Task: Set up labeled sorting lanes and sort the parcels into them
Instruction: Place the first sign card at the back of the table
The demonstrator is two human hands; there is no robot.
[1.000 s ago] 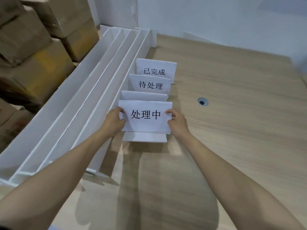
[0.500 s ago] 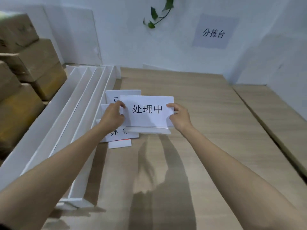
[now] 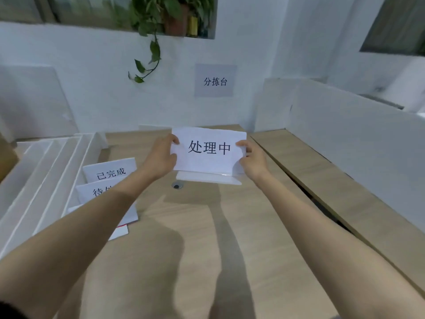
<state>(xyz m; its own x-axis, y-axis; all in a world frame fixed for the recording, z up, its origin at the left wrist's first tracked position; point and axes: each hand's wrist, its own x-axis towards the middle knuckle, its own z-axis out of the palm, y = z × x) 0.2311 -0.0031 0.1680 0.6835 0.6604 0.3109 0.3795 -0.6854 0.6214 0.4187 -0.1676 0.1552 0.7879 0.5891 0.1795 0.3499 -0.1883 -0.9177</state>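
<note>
I hold a white label stand reading 处理中 (image 3: 208,150) in the air above the middle of the wooden table (image 3: 207,249). My left hand (image 3: 161,157) pinches its left edge and my right hand (image 3: 251,160) pinches its right edge. Its white foot shows below the card. To the left, on the table, stand more label stands: one reading 已完成 (image 3: 110,172) and one behind my left forearm, partly hidden (image 3: 92,192). Long white lane dividers (image 3: 46,180) lie side by side along the left.
A round cable hole (image 3: 177,186) sits in the table just below the held stand. A second table (image 3: 322,180) adjoins on the right with white panels (image 3: 345,139) behind it. A wall sign (image 3: 215,81) and a hanging plant (image 3: 149,42) are ahead.
Both hands lifted the 处理中 stand from the row of labels and carried it right and forward over the table. My view rose toward the wall.
</note>
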